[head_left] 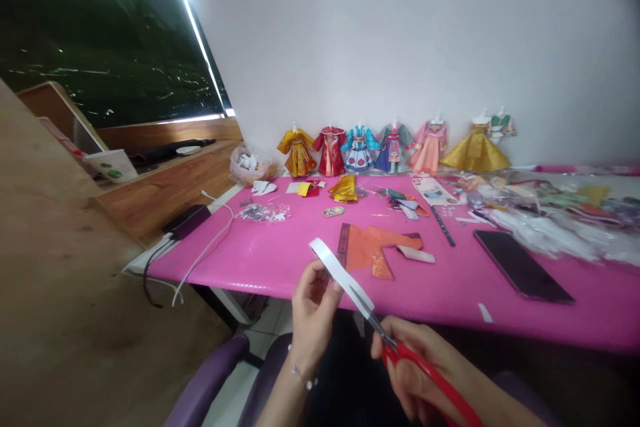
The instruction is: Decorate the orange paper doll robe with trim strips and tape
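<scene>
My left hand pinches a white strip, perhaps tape or paper, between thumb and fingers in front of the table edge. The strip curls at its far end and slants down toward my right hand. That hand grips red-handled scissors, whose metal blades meet the strip's near end. Just beyond the strip, an orange fabric piece with a dark patterned border lies flat on the pink table. A pale folded flap rests at its right side.
Several doll dresses stand along the wall. A black phone and plastic-bagged fabric pieces lie at the right. On the left are a white cable, a black power adapter and a plastic bag. A small white scrap lies near the front edge.
</scene>
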Demonstrator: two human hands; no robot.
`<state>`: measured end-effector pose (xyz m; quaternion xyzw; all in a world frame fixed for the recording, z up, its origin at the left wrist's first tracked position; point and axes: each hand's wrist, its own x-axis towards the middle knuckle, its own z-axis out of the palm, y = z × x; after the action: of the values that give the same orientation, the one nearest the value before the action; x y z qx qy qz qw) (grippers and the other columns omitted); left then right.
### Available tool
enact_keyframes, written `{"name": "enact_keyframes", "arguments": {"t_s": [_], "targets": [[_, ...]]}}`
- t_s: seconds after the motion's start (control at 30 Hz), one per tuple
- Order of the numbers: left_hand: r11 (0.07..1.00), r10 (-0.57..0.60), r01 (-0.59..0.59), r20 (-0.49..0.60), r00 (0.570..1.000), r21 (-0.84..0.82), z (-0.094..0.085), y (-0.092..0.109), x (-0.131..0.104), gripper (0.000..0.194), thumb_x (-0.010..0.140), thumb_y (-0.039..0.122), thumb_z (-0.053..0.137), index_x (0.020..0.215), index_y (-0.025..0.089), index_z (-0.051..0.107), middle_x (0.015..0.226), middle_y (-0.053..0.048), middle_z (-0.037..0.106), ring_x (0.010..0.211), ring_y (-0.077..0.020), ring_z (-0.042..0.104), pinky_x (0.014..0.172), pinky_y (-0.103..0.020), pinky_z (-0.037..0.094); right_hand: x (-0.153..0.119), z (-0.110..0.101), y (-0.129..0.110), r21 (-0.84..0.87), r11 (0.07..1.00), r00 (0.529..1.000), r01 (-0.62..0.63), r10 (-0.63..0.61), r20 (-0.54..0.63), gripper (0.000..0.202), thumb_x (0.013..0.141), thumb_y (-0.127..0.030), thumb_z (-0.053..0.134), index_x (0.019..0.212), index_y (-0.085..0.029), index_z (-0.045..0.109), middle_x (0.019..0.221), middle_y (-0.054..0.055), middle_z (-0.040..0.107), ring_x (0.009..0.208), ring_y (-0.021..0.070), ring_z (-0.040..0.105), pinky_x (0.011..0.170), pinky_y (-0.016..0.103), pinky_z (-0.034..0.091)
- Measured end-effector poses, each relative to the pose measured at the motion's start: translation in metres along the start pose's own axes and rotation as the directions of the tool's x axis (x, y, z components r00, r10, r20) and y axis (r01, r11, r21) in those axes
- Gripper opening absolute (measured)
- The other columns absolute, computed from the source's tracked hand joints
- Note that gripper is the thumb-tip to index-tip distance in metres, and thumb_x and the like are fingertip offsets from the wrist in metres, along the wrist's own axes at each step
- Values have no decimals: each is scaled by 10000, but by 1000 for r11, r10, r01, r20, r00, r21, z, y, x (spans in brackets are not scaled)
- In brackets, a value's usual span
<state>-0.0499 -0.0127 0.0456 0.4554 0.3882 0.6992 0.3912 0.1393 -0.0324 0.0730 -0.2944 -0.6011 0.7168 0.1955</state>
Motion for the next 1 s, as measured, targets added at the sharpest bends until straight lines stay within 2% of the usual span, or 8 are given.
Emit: {"name": "enact_keyframes", "arguments": {"t_s": [0.37, 0.73, 0.9, 1.0], "targets": [[1000, -7, 7, -7, 1000, 12, 0, 2, 0, 196, 821, 299, 743, 991, 217, 691, 953, -34, 711, 931, -201, 661, 829, -293, 504, -1, -1, 3, -87, 995, 999, 40, -39, 10, 693, 803, -798, 505, 1055, -152, 502, 611, -51, 505, 477, 59, 420, 462, 166, 362], [1000, 8, -8, -17, 1000, 16, 1, 4, -1, 194, 807, 299, 751, 969, 208, 695, 913, -27, 709, 888, -190, 664, 802, -277, 504, -3, 0, 0, -104, 994, 999, -37, 34, -28, 796, 719, -878, 481, 1047, -154, 512, 577, -59, 500, 458, 59, 402, 454, 173, 344], [1000, 4, -4, -19, 1000, 19, 3, 5, 1, 211, 801, 308, 749, 971, 196, 692, 953, -53, 727, 943, -226, 675, 835, -314, 515, -4, 0, 2, -106, 994, 1000, -18, 16, -25, 755, 752, -844, 502, 1049, -150, 526, 589, -48, 505, 466, 67, 421, 459, 180, 352], [1000, -2, 3, -24, 1000, 25, 3, 6, 1, 219, 796, 313, 750, 969, 192, 692, 966, -67, 734, 963, -245, 680, 843, -334, 523, -6, 0, 5, -92, 996, 1000, -11, 9, -19, 654, 809, -775, 529, 1060, -171, 541, 639, -28, 523, 522, 94, 466, 500, 205, 387]]}}
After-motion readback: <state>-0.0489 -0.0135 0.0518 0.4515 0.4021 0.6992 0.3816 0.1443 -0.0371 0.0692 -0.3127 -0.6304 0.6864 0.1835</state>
